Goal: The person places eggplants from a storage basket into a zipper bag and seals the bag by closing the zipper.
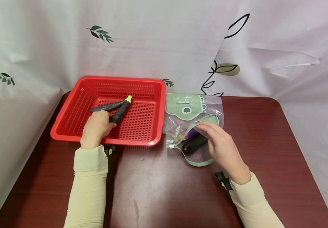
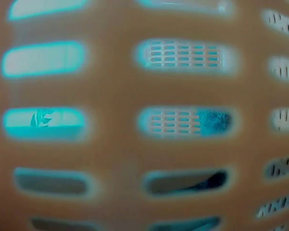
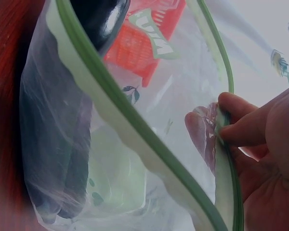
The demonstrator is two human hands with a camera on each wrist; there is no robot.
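Inside the red basket (image 1: pixel 158 126), my left hand (image 1: pixel 96 126) grips the near end of a dark long vegetable (image 1: pixel 120 113) with a light green tip. Another dark, wrinkled vegetable (image 1: pixel 108 107) lies beside it, its end close to my fingers. My right hand (image 1: pixel 223 145) pinches the green rim (image 3: pixel 223 168) of a clear zip bag (image 1: pixel 170 126), whose mouth gapes toward me. A glossy dark eggplant (image 1: pixel 193 144) lies in the bag's mouth; more dark long shapes (image 3: pixel 53 144) show through the plastic in the right wrist view.
The basket stands at the back left of the dark red wooden table (image 1: pixel 152 193), with the bag just to its right. White cloth with leaf prints (image 1: pixel 141 38) hangs behind. Slots of the basket wall (image 2: pixel 115 144) fill the left wrist view, hiding my left hand there.
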